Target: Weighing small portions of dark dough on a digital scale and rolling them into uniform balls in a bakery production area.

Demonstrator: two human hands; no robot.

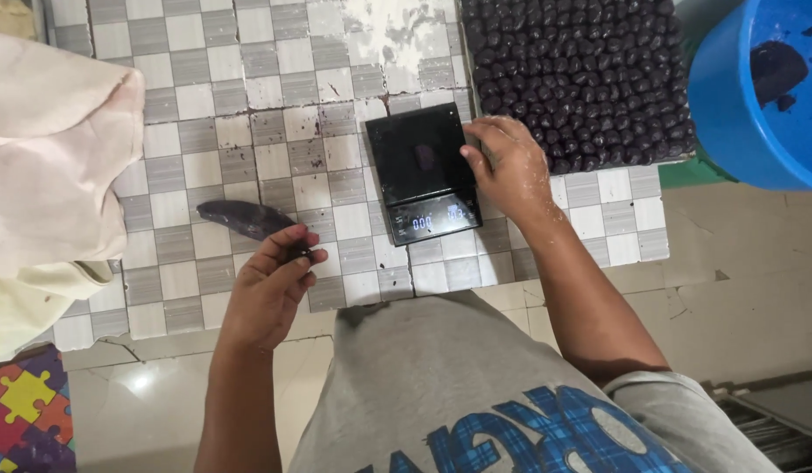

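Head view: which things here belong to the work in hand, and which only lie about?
In use:
- left hand, holding the dark purple dough roll
- right hand, touching the black digital scale
- tray of dark round balls

Lying about:
- cream cloth
- colourful puzzle mat

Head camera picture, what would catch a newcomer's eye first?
The tray packed with small dark balls at the top right, beside a blue bucket. At centre, a black scale sits on the checkered table, the right hand touching its edge. The left hand holds a dark roll lower left.
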